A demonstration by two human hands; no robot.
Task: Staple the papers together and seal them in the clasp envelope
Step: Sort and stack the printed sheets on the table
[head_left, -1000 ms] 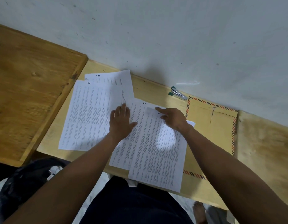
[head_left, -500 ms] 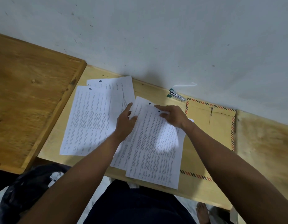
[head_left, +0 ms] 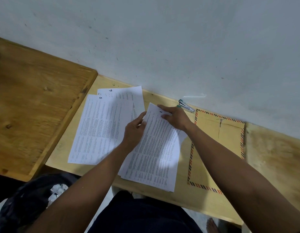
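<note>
Moved: the right stack (head_left: pixel 154 148) is now pushed into one neater pile; before, its sheets were spread apart. The left hand (head_left: pixel 135 132) has slid from lying flat to the pile's left edge.
Bag: a dark bag (head_left: pixel 28 199) sits low on the left, by the person's lap.
Left hand: fingers curl and grip the pile's left edge.
Right hand (head_left: pixel 175 117): fingers press flat on the pile's top corner, not curled.
Other sheets (head_left: pixel 102 128): lie loose, left of the pile.
Envelope (head_left: pixel 218 148): flat on the table (head_left: pixel 193 199), right of the pile.
Stapler (head_left: pixel 186 106): by the wall (head_left: pixel 162 39), just past the right hand.
</note>
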